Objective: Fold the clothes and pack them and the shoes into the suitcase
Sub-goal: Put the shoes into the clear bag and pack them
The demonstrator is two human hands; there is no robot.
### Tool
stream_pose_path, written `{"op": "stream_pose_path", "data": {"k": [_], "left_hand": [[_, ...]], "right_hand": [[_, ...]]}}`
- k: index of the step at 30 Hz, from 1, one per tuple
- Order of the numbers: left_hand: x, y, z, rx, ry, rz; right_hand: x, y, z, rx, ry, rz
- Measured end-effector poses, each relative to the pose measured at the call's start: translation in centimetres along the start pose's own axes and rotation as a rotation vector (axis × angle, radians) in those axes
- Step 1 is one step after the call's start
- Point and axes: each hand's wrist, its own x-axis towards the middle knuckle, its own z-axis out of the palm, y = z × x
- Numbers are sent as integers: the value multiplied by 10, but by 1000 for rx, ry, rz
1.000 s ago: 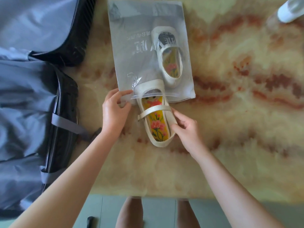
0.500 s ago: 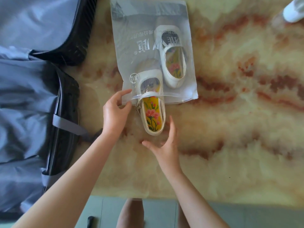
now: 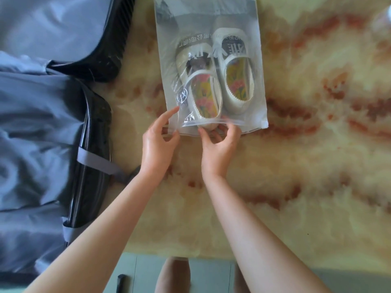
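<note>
A frosted zip bag (image 3: 203,20) lies on the marble-patterned table (image 3: 296,166). Two cream shoes with floral insoles are inside it, the left shoe (image 3: 201,92) and the right shoe (image 3: 234,77) side by side, heels toward me. My left hand (image 3: 157,142) pinches the bag's near left corner at the zip strip. My right hand (image 3: 218,149) grips the bag's open edge just below the left shoe's heel. The open black suitcase (image 3: 93,144) with grey-blue lining lies at the left.
The suitcase's lid (image 3: 63,28) stands open at the upper left, and a grey strap (image 3: 99,161) hangs over its rim. The table's near edge (image 3: 211,253) runs along the bottom, with my legs below it. A white object (image 3: 383,20) sits at the far right edge.
The second shoe slid fully into the bag beside the first. My right hand moved up from the table to the bag's open edge. My left hand stayed at the corner.
</note>
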Motion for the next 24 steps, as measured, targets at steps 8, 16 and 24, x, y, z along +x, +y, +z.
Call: {"op": "stream_pose_path", "data": {"k": [8, 16, 24], "left_hand": [[2, -7, 3, -30, -16, 13], [4, -11, 1, -57, -22, 17], [1, -7, -3, -178, -69, -18]], "right_hand": [[22, 7, 31, -98, -25, -161], [39, 3, 53, -56, -36, -180], [-13, -7, 8, -91, -119, -57]]}}
